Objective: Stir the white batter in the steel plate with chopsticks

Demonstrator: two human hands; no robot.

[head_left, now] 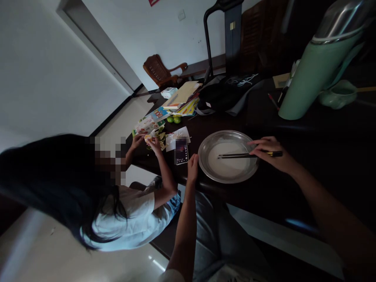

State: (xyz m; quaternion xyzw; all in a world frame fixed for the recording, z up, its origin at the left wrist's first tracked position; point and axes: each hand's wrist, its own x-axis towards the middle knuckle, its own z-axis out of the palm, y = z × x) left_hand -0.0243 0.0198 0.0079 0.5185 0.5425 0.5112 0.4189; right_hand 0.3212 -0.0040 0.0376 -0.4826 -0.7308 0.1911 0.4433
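Note:
A round metal basin (203, 154) sits at the edge of the dark table with a pale, milky mixture (225, 166) in its bottom. My left hand (192, 166) has its fingers closed at the basin's left rim. From the right, my right hand (268, 152) grips a pair of dark chopsticks (236, 155). Their tips reach into the mixture near the middle of the basin. A phone (181, 151) with a lit screen lies just left of the basin, close to my left hand.
At my left a person (126, 219) peels a fruit (147, 138) over scattered peel (161, 136). Green fruits (174, 119), books and papers (183, 96) and a black bag (223, 96) lie farther back. A tall green thermos (308, 78) stands at the right beside a green cup (337, 96).

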